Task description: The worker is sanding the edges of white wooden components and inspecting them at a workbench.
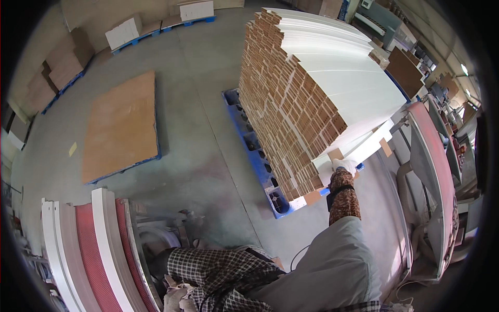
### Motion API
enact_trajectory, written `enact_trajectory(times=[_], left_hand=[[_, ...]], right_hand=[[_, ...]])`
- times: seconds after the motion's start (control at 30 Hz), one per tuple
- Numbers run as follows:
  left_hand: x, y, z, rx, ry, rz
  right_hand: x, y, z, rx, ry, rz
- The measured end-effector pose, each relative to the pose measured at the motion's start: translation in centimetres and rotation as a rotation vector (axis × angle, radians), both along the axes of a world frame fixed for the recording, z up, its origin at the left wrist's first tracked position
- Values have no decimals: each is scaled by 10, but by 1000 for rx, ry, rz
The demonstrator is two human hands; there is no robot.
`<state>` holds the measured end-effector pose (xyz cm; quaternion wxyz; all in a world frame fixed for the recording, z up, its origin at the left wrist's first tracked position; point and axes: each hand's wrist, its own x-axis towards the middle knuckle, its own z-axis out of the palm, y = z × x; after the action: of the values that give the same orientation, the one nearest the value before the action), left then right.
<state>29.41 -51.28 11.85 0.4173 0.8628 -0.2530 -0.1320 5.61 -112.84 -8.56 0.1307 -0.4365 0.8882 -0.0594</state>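
Right hand [344, 165] at the panel stack [318, 91], outline indistinct, grip or mere touch unclear.

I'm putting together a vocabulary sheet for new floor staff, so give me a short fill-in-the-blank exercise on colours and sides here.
1. The right hand, gloved in ____, is at the near end of the tall stack of boards.
2. The pallet under that stack is coloured ____.
3. In the picture, the flat brown sheet lies to the stack's ____.
4. At lower left, the surface between white strips is coloured ____.

Missing words: white; blue; left; red.
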Motion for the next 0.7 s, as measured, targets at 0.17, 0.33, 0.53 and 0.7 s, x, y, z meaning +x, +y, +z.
enact_trajectory(times=[0.17,0.33,0.53,0.7], left_hand=[[8,6,-15,-69,-37,-33],[16,5,-10,-41,-61,-76],[19,11,-11,-35,-48,-77],[16,16,-13,-106,52,-27]], right_hand=[[6,27,5,-8,-68,-38],[40,112,29,-49,-217,69],[18,98,-26,-277,-500,-63],[-34,71,-78,-230,-1096,-296]])
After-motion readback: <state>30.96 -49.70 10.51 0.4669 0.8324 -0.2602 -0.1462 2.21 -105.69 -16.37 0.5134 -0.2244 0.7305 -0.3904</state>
